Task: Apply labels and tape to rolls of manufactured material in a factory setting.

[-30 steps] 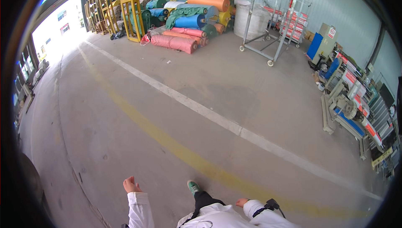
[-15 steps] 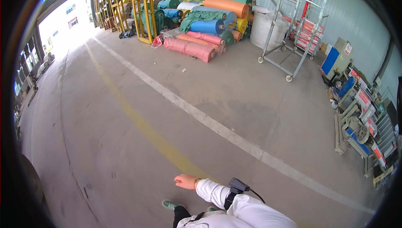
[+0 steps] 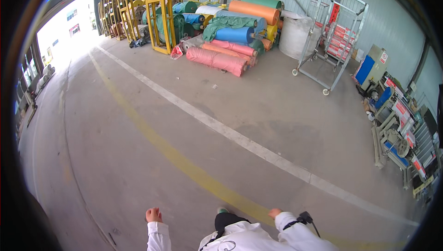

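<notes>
My left hand is low in the head view, over the bare floor, with its fingers curled in and no object showing in them. To the right of my body, my right hand just shows past its white sleeve; its fingers are too hidden to read. Neither hand touches anything that I can see. A black strapped device with a cable sits on my right forearm. One shoe shows below, on the yellow floor line.
Colored fabric-like rolls are stacked ahead, next to a yellow metal frame. A wheeled grey metal rack stands at right of a big white roll. Machine parts crowd the right wall. A bright doorway opens far left.
My right hand has swung from in front of my body back to the right. My left hand has come into view at the lower left. The floor lines and rolls have shifted slightly.
</notes>
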A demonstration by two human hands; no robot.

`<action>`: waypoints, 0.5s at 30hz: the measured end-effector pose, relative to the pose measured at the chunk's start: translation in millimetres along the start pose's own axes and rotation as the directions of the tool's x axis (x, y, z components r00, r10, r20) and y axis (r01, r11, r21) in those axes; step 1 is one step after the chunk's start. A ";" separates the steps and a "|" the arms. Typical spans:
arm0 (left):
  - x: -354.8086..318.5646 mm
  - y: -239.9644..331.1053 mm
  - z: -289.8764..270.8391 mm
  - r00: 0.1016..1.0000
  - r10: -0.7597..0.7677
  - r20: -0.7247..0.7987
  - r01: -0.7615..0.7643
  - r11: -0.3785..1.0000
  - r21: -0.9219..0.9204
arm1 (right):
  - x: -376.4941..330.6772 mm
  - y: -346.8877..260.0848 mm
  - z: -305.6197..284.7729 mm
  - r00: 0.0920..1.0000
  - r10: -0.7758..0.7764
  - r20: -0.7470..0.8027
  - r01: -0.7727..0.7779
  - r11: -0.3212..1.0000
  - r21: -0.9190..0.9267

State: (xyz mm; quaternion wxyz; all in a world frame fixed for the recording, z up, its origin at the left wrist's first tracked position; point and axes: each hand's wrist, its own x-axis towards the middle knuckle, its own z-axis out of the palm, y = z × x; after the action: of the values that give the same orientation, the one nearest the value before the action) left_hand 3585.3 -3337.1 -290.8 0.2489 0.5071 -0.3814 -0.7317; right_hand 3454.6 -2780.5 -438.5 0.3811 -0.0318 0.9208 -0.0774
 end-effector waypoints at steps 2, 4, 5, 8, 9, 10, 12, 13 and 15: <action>22.1 30.3 44.6 0.995 0.024 0.098 -0.023 1.000 -0.011 | -1.2 18.2 9.0 0.988 -0.009 0.151 0.061 0.939 -0.340; 48.0 45.2 61.9 0.990 0.084 0.114 -0.088 0.995 0.038 | 15.9 22.3 26.4 0.951 0.296 0.089 -0.258 0.920 -0.296; 63.4 48.3 61.7 0.978 0.145 0.148 -0.160 0.982 0.096 | 6.4 -5.6 -3.6 0.950 0.279 0.143 -0.227 0.926 -0.300; 101.6 39.7 33.8 0.986 0.142 0.085 -0.151 0.981 0.118 | 46.9 -76.4 -56.7 0.927 0.373 0.039 -0.368 0.925 -0.098; 112.7 37.6 15.8 0.987 0.158 0.018 -0.159 0.983 0.094 | 74.2 -106.0 -74.3 0.944 0.327 0.040 -0.318 0.937 -0.149; 122.2 33.4 -8.8 0.990 0.127 -0.063 -0.103 0.951 0.293 | 105.0 -140.4 -87.4 0.982 0.189 0.024 -0.185 0.977 -0.110; 141.2 12.5 -69.5 0.947 0.196 -0.253 -0.015 0.816 0.578 | 168.3 -229.5 -120.0 0.996 -0.085 0.017 0.085 0.996 -0.017; 141.6 -1.2 -113.2 0.895 0.290 -0.338 0.019 0.733 0.680 | 195.2 -282.3 -132.7 0.978 -0.207 0.030 0.206 0.978 0.041; 113.0 -28.8 -173.2 0.684 0.351 -0.640 0.160 0.784 0.600 | 193.4 -415.3 -179.1 0.875 -0.484 -0.028 0.481 0.874 -0.062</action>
State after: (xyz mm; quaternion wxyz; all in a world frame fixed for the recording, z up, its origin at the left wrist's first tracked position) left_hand 3706.4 -3458.1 -410.3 0.2402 0.7827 -0.4950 -0.2910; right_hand 3191.0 -3191.5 -379.1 0.3293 -0.2687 0.8933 -0.1463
